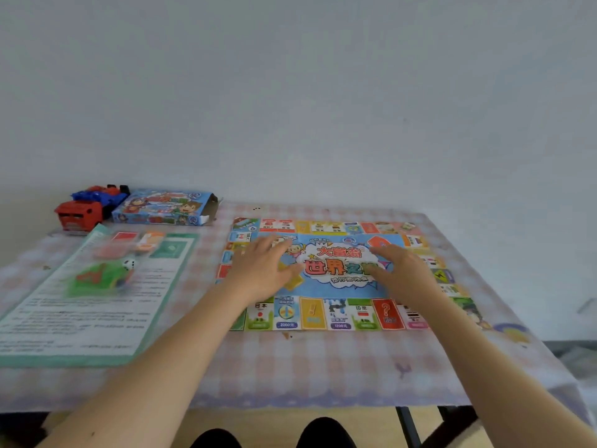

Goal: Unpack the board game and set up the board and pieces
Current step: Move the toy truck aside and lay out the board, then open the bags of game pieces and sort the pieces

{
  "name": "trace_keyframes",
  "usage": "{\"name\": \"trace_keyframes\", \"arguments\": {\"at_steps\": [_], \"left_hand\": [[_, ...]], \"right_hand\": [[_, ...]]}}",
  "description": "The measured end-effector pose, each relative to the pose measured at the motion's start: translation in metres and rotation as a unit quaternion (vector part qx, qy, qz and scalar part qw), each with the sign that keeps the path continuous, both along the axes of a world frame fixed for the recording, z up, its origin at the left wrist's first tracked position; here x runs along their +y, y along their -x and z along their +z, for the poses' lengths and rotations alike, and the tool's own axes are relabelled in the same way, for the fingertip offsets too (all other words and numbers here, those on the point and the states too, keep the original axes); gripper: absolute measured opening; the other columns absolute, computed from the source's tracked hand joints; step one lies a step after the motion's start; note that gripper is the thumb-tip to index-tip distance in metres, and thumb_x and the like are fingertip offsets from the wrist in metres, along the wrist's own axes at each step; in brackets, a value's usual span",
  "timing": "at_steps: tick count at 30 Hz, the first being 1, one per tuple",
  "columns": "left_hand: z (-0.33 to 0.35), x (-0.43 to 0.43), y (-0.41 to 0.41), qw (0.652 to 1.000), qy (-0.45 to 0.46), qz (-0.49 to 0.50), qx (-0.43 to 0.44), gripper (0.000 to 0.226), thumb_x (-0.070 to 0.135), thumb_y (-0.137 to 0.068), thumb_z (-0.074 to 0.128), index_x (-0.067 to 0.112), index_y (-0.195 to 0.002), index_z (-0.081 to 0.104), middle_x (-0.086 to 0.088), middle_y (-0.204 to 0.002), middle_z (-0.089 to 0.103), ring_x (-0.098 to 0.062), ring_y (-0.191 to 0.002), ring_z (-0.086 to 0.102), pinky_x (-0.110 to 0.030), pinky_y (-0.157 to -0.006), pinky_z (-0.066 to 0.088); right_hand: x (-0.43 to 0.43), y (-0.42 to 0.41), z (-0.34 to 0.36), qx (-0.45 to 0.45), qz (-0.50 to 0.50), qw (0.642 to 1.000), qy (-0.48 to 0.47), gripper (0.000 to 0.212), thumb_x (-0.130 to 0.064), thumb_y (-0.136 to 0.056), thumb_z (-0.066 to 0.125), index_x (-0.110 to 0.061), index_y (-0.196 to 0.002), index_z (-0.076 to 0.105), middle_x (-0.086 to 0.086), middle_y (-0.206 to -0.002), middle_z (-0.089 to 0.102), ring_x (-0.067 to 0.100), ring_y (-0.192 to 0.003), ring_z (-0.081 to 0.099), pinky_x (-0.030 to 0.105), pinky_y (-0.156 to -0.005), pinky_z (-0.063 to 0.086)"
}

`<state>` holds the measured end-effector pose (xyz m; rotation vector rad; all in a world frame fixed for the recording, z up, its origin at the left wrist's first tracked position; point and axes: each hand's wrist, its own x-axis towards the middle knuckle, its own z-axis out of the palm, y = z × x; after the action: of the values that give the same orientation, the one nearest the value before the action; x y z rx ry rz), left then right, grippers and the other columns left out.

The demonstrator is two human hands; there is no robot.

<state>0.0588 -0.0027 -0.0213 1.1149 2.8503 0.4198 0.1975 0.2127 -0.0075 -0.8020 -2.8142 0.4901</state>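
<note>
Both hands, left hand (pixel 262 266) and right hand (pixel 399 270), press flat with fingers spread on the unfolded board (pixel 339 313) beneath them, likely smoothing its creases; pieces (pixel 106 273) lie left.

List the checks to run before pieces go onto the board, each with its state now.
1. Board unfolded, face up on the table: ok.
2. Left hand and right hand flat on the board, holding nothing: ok.
3. Board's far corners lying flat: cannot tell.
4. Green and red pieces out of the box, on the rule sheet: ok.
5. Pieces unwrapped: cannot tell, blurred.
6. Pieces on the board: not ok.
</note>
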Motion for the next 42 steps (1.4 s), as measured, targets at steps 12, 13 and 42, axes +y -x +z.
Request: {"name": "trace_keyframes", "arguments": {"at_steps": [12,13,42], "left_hand": [[-0.015,-0.002,-0.003,0.991,0.131,0.018,0.018,0.088,0.086,-0.065,-0.001,0.049,-0.142,-0.019,0.005,-0.158,-0.018,-0.022,-0.146,-0.016,-0.057,-0.114,-0.004],[-0.016,-0.004,-0.002,0.991,0.133,0.018,0.019,0.087,0.087,-0.064,-0.002,0.049,-0.141,-0.019,0.006,-0.158,-0.018,-0.021,-0.145,-0.016,-0.057,-0.114,-0.004],[-0.020,0.016,0.022,0.998,0.057,0.014,0.009,0.078,0.076,-0.085,0.015,0.037,-0.151,0.002,0.005,-0.160,-0.003,-0.018,-0.147,-0.005,-0.056,-0.116,0.000]], "right_hand": [[0.034,-0.023,-0.022,-0.103,-0.046,0.993,-0.045,0.081,-0.080,-0.079,0.024,-0.042,-0.148,0.009,0.004,-0.158,0.011,0.030,-0.146,0.008,0.057,-0.115,0.012],[0.032,-0.024,-0.023,-0.105,-0.046,0.992,-0.047,0.081,-0.081,-0.079,0.023,-0.042,-0.148,0.008,0.004,-0.159,0.010,0.030,-0.146,0.008,0.057,-0.115,0.012],[0.001,0.036,-0.029,-0.107,0.063,0.990,-0.075,0.067,-0.069,-0.089,0.010,-0.041,-0.149,-0.001,-0.006,-0.161,-0.001,0.015,-0.147,-0.006,0.050,-0.118,-0.001]]}}
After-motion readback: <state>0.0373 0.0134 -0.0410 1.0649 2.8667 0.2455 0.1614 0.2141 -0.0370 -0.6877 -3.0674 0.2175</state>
